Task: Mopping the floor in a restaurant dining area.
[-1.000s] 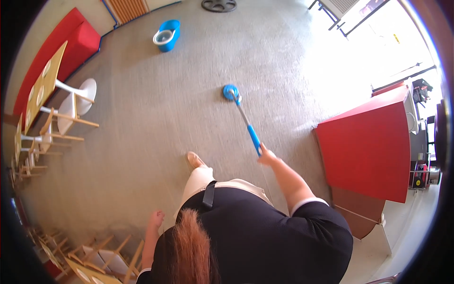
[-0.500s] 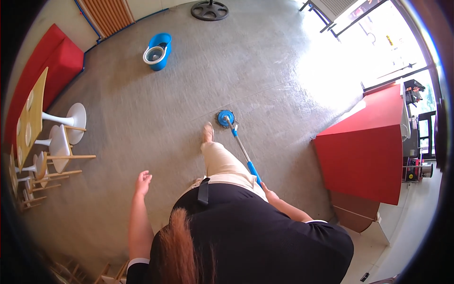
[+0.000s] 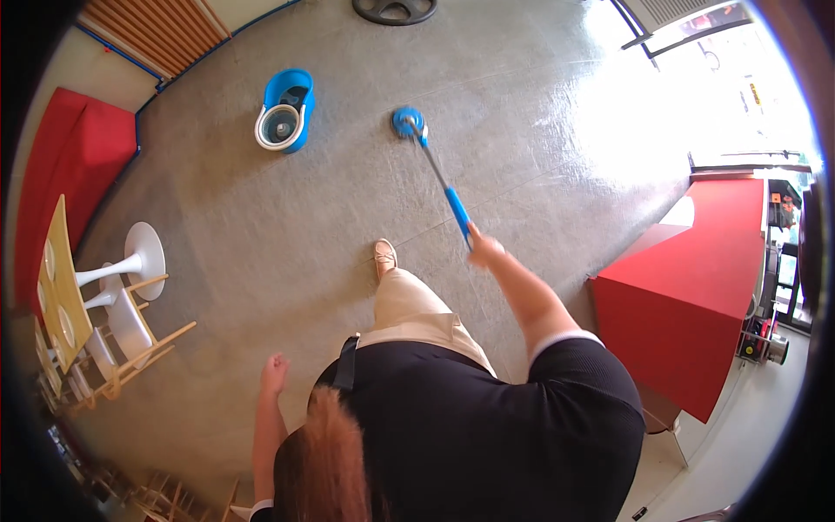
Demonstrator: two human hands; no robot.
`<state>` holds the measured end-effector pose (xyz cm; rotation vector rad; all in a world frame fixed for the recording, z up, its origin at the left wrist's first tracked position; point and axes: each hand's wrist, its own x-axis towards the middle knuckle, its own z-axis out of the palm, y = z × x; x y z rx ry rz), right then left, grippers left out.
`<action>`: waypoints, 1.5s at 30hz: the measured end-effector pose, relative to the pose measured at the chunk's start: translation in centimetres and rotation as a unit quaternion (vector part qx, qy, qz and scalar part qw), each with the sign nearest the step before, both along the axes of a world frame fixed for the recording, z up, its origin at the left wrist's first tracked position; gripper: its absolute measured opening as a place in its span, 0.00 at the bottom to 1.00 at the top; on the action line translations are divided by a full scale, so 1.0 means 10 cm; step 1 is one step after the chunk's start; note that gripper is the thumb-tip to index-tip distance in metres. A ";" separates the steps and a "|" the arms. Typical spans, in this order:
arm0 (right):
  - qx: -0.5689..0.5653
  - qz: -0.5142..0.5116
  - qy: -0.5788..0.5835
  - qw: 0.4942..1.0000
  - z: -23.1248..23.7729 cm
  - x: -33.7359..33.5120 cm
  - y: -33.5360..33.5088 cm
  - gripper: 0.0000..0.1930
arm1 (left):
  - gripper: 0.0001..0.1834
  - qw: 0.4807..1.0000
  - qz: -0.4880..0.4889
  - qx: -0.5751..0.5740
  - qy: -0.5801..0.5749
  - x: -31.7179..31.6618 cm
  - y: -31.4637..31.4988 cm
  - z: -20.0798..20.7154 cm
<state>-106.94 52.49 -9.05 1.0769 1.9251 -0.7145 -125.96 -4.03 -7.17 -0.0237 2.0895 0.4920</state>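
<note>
My right hand (image 3: 484, 246), arm stretched forward, is closed round the upper grip of a spin mop (image 3: 457, 209). The mop's grey and blue pole slants away to a round blue mop head (image 3: 407, 123), smeared a little by motion. Whether the head rests on the floor or just above it, I cannot tell. My left hand (image 3: 276, 372) hangs low at my left side, its fingers curled in, with nothing seen in it. Ahead and left of the mop head stands a blue mop bucket (image 3: 297, 87) with a white-rimmed wringer basket.
Grey floor (image 3: 322, 209) spreads around me. A table (image 3: 63, 300) and white chairs (image 3: 143, 261) stand at left, below a red bench (image 3: 87, 148). A red counter (image 3: 670, 304) is close on the right. A black round base (image 3: 394, 9) sits at the far edge.
My right hand has swung forward, pushing the mop head farther away from my feet. My left hand's fingers have curled in. The bucket appears nearer as I have stepped ahead.
</note>
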 end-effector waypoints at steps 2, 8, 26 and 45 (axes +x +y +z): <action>0.051 0.043 0.025 0.997 -0.06 -0.84 0.42 0.40 | 0.17 0.984 0.101 0.113 0.091 -0.35 0.30 0.14; 0.030 -0.264 0.213 0.940 0.00 -2.37 0.94 0.29 | 0.17 0.984 0.042 0.164 0.062 -1.24 0.98 0.43; 0.088 -0.490 0.012 0.867 1.00 -0.59 -3.05 0.25 | 0.16 0.992 -0.070 0.102 0.026 -5.14 2.07 -0.42; 0.103 -0.513 0.002 0.852 0.39 -1.79 0.31 0.29 | 0.18 0.989 -0.140 0.046 -0.028 -5.18 3.31 -0.18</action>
